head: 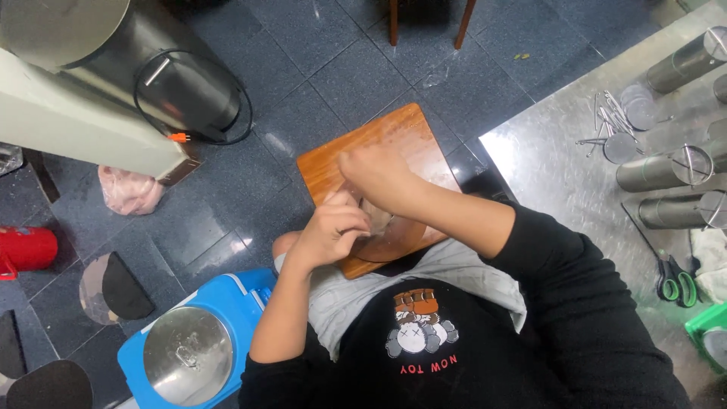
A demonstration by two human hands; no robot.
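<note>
At the far left, a red cylindrical container (26, 250) is lying on the dark tiled floor (333, 68), with a crumpled pink plastic bag (129, 189) just beyond it. Above these, a large steel drum (178, 76) is standing with a black cable (235, 129) looping round its end. Lower left, a blue plastic tub with a round steel lid (185, 352) is sitting beside the person's knee.

At centre, a brown rectangular wooden board (386, 140) is resting tilted across the person's lap. The left hand (333, 231) is curling over a pale, rounded lump (376, 216) lying on the near part of the board, its grip clenched loosely against the lump. The right hand (375, 173) is pressing down on the same lump from the far side, grip closed over it. The lump is largely hidden beneath both hands; it is possibly dough or clay, but the view does not settle this.

To the right, a steel bench (545, 167) is carrying several steel cylindrical moulds (666, 170), loose round steel discs (640, 113) and green-handled scissors (676, 284). A green plastic basket (708, 326) is showing at the right edge.
</note>
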